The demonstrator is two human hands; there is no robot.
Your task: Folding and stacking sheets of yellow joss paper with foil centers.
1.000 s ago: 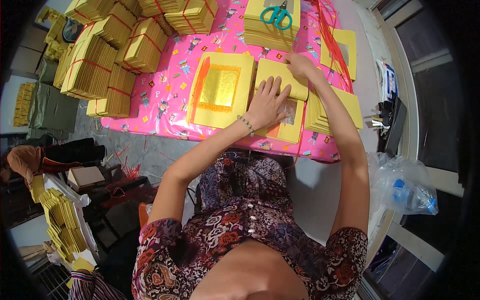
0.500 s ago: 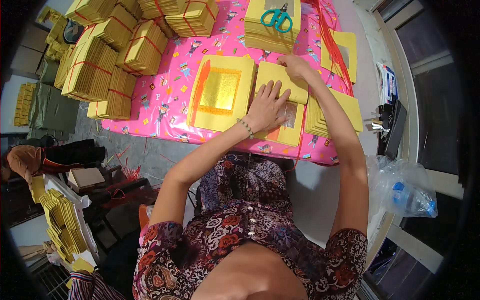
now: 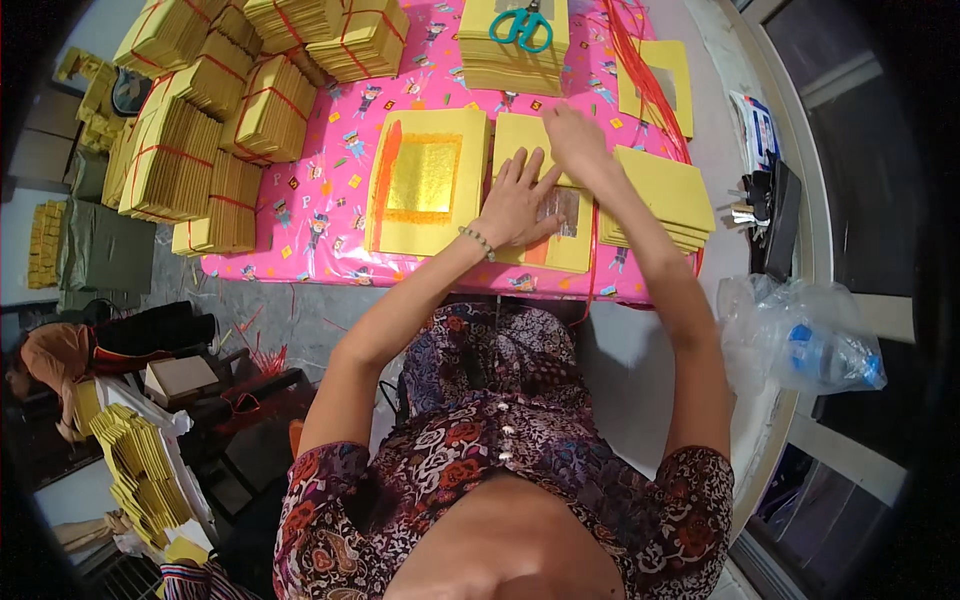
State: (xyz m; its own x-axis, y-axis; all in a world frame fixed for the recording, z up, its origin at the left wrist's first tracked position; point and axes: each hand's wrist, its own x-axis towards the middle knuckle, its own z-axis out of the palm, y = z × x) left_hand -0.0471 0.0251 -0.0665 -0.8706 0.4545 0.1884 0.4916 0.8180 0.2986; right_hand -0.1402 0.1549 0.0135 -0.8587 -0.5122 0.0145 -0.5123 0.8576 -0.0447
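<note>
My left hand (image 3: 520, 200) lies flat, fingers spread, on a stack of yellow paper sheets (image 3: 565, 240) at the near edge of the pink patterned cloth (image 3: 330, 200); a bead bracelet is on the wrist. My right hand (image 3: 575, 140) rests on the far part of the same stack, fingers pressing the top sheet. To the left of the hands lies a yellow stack topped with a gold foil square (image 3: 425, 180). Another plain yellow stack (image 3: 665, 195) lies to the right.
Teal-handled scissors (image 3: 522, 22) rest on a yellow stack at the far edge. Several bundles tied with red string (image 3: 210, 130) crowd the left. Red strings (image 3: 645, 70) trail on the right. A plastic bag with a bottle (image 3: 810, 345), keys and a dark phone (image 3: 765, 205) lie further right.
Both hands shifted slightly on the yellow stack; the right hand moved a little nearer along the top sheet. The left hand stays flat on it.
</note>
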